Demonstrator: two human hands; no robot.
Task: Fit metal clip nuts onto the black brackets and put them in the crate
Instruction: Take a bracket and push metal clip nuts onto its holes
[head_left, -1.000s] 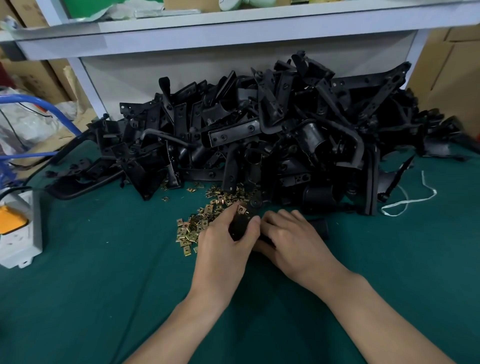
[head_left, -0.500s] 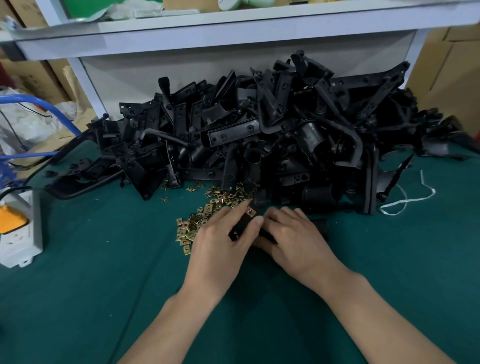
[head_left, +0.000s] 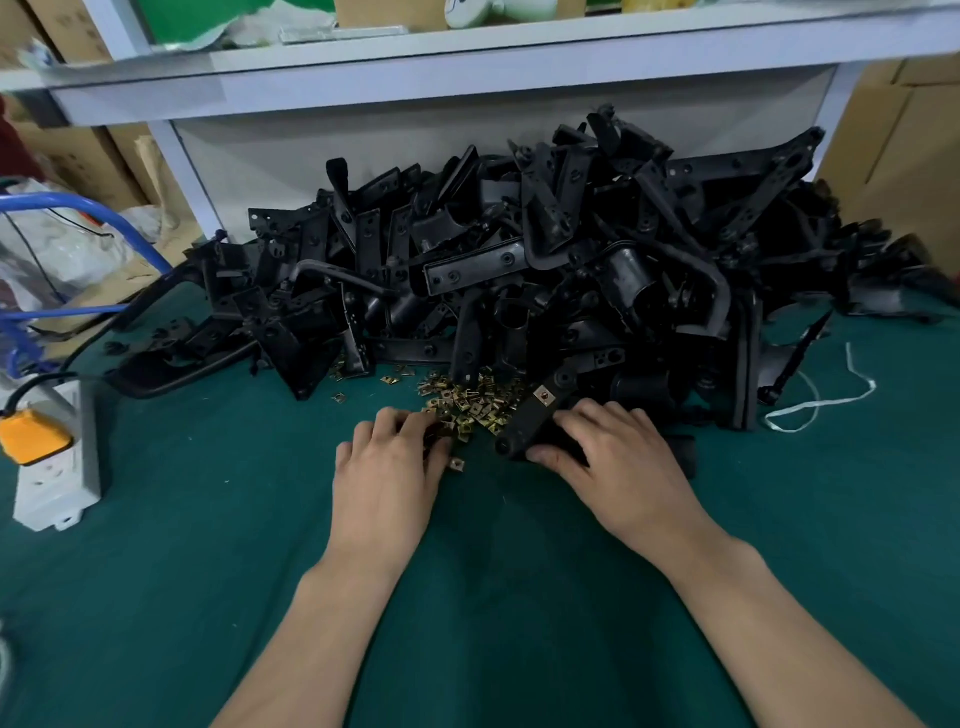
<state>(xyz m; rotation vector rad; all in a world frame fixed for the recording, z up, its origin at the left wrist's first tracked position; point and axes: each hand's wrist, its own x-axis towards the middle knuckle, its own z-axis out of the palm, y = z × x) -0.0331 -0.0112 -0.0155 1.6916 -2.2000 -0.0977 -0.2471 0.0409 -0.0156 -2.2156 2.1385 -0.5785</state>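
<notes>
Centre frame: my right hand (head_left: 618, 457) is gripping a black bracket (head_left: 532, 423) on the green counter (head_left: 208, 597), a fitted nut (head_left: 544, 397) showing near its upper end. Just left, my left hand (head_left: 387, 467) is lying curled over the loose clip nuts (head_left: 467, 408); I cannot tell whether it is pinching one. I should be taking a single nut, open side leading, while bracing the bracket. No crate is showing.

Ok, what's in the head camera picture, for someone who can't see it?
A right hand grips a black bracket on a green table, while the left hand touches a scatter of brass clip nuts. A heap of black brackets lies behind.
</notes>
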